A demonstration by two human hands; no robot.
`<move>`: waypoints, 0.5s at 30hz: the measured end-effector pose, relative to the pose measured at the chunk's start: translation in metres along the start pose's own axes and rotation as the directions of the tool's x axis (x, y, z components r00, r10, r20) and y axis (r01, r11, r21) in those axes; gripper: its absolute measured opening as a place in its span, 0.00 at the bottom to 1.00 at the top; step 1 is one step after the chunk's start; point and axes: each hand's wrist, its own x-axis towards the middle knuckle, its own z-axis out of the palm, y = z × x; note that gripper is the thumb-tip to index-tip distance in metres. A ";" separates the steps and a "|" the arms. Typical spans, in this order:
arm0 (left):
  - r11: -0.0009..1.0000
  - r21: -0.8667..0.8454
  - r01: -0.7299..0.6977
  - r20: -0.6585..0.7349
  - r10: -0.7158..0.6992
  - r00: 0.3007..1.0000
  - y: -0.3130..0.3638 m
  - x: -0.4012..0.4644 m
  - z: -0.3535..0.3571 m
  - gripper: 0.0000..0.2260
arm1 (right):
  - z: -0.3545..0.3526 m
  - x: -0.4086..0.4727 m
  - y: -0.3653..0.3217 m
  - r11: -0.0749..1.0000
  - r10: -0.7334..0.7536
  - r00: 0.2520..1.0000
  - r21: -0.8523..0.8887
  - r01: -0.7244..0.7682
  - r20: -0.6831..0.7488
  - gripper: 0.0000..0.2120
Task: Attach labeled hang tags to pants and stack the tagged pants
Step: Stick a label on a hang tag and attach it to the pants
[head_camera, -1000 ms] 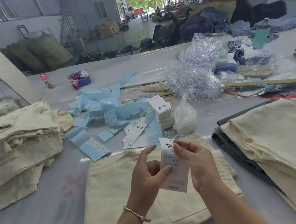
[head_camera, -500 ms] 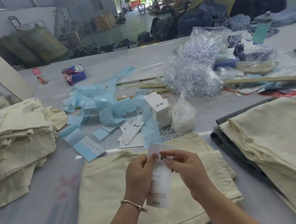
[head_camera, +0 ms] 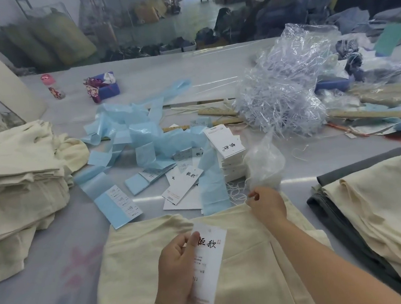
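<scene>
Your worktop (head_camera: 213,75) is crowded, so start with the bulk. A heap of cream pants (head_camera: 19,183) sits at your left edge, and a second folded stack (head_camera: 373,201) lies at your right, cream cloth over a dark grey layer. Beyond the centre a mound of clear plastic fasteners (head_camera: 281,103) spills from its bag, with a wooden ruler (head_camera: 370,114) running out from under it toward the right. Loose pale blue backing strips (head_camera: 132,135) sprawl across the middle — several carry printed stickers. Just right of them stands a stack of white hang tags (head_camera: 228,150), and beside that a small clear bag (head_camera: 264,161) with white string trailing from it. A few single tags lie flat between the strips and the pants in front of you.

Those pants (head_camera: 245,267) are cream, spread flat at the near edge, a seam running diagonally under your right forearm.

Your left hand (head_camera: 178,260) has its grip closed on one hang tag (head_camera: 208,265), thumb over the face, fingers behind. The tag is a long white card, held upright over the pants, with large black brush characters near the top and small print below.

Your right hand (head_camera: 267,206) rests at the far edge of the pants, just beside the string — its fingers are curled, though whether they pinch cloth or string cannot be told.
</scene>
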 end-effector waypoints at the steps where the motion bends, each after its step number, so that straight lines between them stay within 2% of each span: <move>1: 1.000 -0.006 0.000 0.020 0.001 1.000 -0.002 0.002 0.000 0.11 | 0.005 0.006 0.000 1.000 0.012 1.000 -0.008 -0.012 -0.001 0.08; 5: 1.000 0.023 0.019 0.052 -0.020 0.998 -0.013 0.009 -0.001 0.08 | 0.022 0.021 -0.003 0.997 0.057 0.998 -0.046 -0.057 -0.013 0.10; 11: 0.999 0.026 0.041 0.085 -0.043 0.995 -0.016 0.013 0.002 0.06 | 0.030 0.026 -0.010 0.986 0.066 0.995 -0.149 -0.077 -0.077 0.05; 13: 0.999 0.030 0.034 0.085 -0.036 0.996 -0.015 0.014 0.003 0.06 | 0.030 0.025 -0.011 0.990 0.079 0.994 -0.114 -0.088 -0.076 0.05; 15: 0.999 0.044 0.028 0.092 -0.032 0.995 -0.013 0.014 0.005 0.07 | 0.029 0.023 -0.010 0.995 0.099 0.992 0.019 -0.098 -0.084 0.04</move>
